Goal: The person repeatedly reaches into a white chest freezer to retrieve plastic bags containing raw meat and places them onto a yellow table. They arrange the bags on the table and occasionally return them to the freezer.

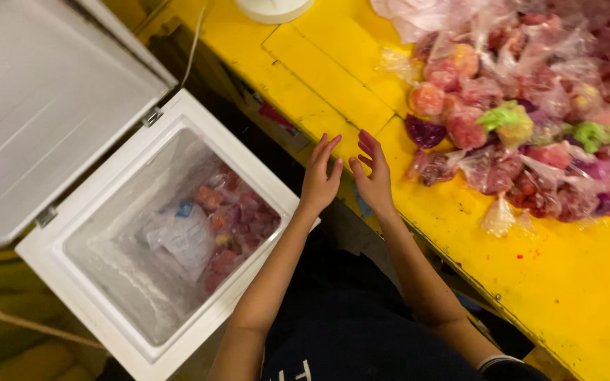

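Plastic bags of fruit (pixel 524 134) lie heaped on the yellow table (pixel 587 282), just beyond both hands; left hand (pixel 320 176) and right hand (pixel 373 173) hover empty, fingers spread. The open chest freezer (pixel 135 331) is part-filled; next likely a reach rightward

Both hands empty, open: left hand (pixel 320 180), right hand (pixel 373 175) over yellow table (pixel 573 282) edge; bagged fruit pile (pixel 524 127) near.

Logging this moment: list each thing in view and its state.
Chest freezer: lid up, frosted inside, partly filled with bags.
Pile of bagged fruit: heaped on the yellow table, bags tied.
Left hand: empty, fingers open.
Right hand: empty, fingers open.
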